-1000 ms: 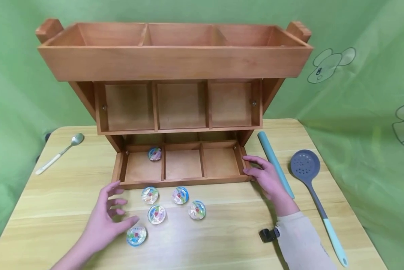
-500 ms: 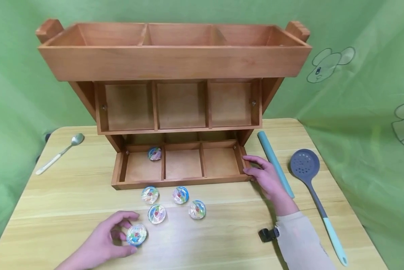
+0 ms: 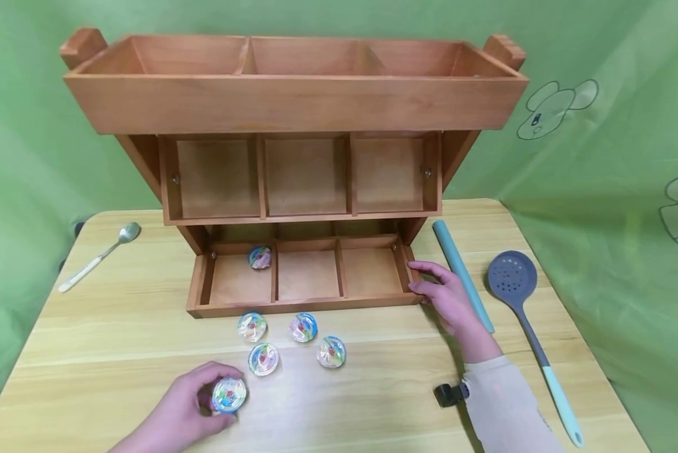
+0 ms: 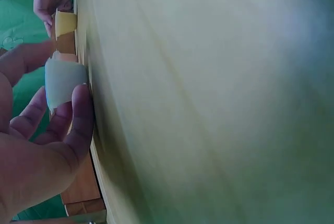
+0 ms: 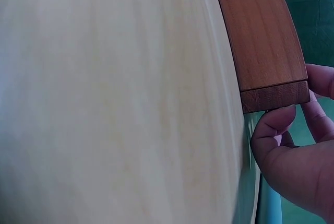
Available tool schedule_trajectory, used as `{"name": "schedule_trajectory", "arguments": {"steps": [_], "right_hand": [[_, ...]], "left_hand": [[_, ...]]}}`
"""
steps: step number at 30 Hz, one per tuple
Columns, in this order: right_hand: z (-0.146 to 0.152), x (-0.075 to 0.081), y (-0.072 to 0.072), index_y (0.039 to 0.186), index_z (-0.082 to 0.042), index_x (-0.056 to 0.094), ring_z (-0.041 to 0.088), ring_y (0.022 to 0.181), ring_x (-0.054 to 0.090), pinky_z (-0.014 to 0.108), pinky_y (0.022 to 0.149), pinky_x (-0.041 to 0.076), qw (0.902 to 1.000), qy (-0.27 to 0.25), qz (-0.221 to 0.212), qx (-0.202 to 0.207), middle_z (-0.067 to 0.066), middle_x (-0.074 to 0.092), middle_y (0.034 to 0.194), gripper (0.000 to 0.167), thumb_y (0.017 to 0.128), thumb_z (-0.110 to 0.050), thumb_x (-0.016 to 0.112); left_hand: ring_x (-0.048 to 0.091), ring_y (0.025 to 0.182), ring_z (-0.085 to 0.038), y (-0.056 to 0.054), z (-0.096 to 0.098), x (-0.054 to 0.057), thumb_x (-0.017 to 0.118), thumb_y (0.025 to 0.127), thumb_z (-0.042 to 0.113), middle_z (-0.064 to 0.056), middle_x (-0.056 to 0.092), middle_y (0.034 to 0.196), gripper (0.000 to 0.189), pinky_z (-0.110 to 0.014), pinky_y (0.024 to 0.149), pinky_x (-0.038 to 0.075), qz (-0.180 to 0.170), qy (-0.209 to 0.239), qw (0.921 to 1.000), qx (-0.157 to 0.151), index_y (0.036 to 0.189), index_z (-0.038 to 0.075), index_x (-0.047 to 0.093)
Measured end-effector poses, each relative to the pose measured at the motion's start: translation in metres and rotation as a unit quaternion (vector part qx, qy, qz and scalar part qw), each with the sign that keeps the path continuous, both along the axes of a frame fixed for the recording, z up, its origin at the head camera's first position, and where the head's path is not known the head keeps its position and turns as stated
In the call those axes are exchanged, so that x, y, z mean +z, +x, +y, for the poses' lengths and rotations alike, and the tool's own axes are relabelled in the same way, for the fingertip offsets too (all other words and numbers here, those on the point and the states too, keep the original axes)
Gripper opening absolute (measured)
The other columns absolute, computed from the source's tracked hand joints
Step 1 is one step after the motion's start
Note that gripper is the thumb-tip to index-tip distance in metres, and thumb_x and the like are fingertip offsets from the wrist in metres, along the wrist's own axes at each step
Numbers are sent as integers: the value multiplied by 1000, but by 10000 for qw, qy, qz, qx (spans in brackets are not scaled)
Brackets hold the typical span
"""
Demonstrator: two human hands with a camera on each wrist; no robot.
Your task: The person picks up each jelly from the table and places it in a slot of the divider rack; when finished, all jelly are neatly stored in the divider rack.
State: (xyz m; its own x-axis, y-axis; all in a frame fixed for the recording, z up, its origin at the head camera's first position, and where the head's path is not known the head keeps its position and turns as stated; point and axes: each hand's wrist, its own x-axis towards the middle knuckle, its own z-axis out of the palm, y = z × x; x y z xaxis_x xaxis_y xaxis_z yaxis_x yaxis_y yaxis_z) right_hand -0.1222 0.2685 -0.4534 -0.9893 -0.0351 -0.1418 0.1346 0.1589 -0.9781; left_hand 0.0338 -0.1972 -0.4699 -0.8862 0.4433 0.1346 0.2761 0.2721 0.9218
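At the front left of the table, my left hand [image 3: 187,402] holds a small jelly cup [image 3: 229,395] with a shiny printed film lid, thumb and fingers round its sides. In the left wrist view this jelly cup [image 4: 65,82] looks whitish and tapered. My right hand [image 3: 449,302] grips the right end of the bottom tier of a wooden three-tier rack [image 3: 296,104]. Its thumb [image 5: 274,125] presses against the end piece in the right wrist view. Another jelly cup [image 3: 259,258] lies in the bottom tier's left compartment, against the divider. Several more, such as this jelly cup [image 3: 263,359], stand before the rack.
A spoon [image 3: 103,257] lies at the left of the table. Right of the rack are a teal rod [image 3: 462,274] and a slotted skimmer [image 3: 512,277] with a mint handle end. A black wrist mount [image 3: 451,394] sits by the right sleeve. Green cloth surrounds the table.
My left hand has come down from near the rack's front left corner and closed its fingers round the nearest jelly cup. The right hand has stayed on the rack's end.
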Motion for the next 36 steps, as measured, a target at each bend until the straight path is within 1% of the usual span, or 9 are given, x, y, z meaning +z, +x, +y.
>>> {"name": "schedule_trajectory", "arguments": {"steps": [6,11,14,16,21,24,27,31,36], "right_hand": [[-1,0,0,135,5,56,9,76,55,22,65,49,10000,3,-50,-11,16,49,136,45,91,0,67],[-1,1,0,135,5,56,9,76,55,22,65,49,10000,14,-70,-13,16,49,137,45,91,1,67],[-1,1,0,135,5,56,9,76,55,23,65,49,10000,8,-67,-4,16,49,138,46,91,1,67],[-1,1,0,136,4,55,10,76,55,23,65,49,10000,-1,-70,7,16,48,138,46,91,0,67],[-1,1,0,135,4,56,9,75,54,22,65,49,10000,18,-65,1,16,49,137,46,91,0,67],[0,1,1,135,5,55,9,76,54,22,65,49,10000,39,-71,2,16,50,136,45,92,0,66],[-1,1,1,135,5,55,9,78,54,22,66,49,10000,50,-75,18,16,49,136,45,92,0,66],[-1,1,1,136,4,55,10,79,55,22,67,49,9999,64,-82,35,15,48,136,45,92,-1,66],[-1,2,1,136,4,55,10,77,54,23,66,49,9999,69,-62,41,16,49,138,46,92,0,66]], "left_hand": [[63,83,-12,0,1,1,89,68,3,1,66,108,55,-28,66,56,-273,-238,9992,193,117,11,65],[65,88,-14,0,0,1,90,68,3,-2,66,108,54,-29,72,57,-544,-204,9980,252,115,9,65],[65,90,-14,0,-1,2,90,68,5,-2,66,109,53,-29,74,57,-589,-207,9977,272,114,8,65],[65,90,-14,0,-3,3,91,68,6,-1,66,108,53,-28,74,57,-506,-261,9979,312,114,9,65],[64,89,-13,-3,-6,8,93,66,11,3,67,105,53,-28,73,57,-160,-430,9981,414,113,13,67],[64,88,-13,-5,-6,13,93,66,12,5,67,104,53,-27,73,57,-8,-492,9978,443,112,13,67],[64,88,-12,-9,-7,20,94,65,13,6,67,104,53,-26,74,57,217,-586,9968,494,111,12,68],[63,86,-12,-18,-8,29,95,62,9,8,67,103,54,-26,72,56,521,-688,9946,579,109,12,69],[63,85,-12,-36,-9,45,95,59,1,8,66,103,56,-27,71,57,558,-755,9940,558,108,8,69]]}}
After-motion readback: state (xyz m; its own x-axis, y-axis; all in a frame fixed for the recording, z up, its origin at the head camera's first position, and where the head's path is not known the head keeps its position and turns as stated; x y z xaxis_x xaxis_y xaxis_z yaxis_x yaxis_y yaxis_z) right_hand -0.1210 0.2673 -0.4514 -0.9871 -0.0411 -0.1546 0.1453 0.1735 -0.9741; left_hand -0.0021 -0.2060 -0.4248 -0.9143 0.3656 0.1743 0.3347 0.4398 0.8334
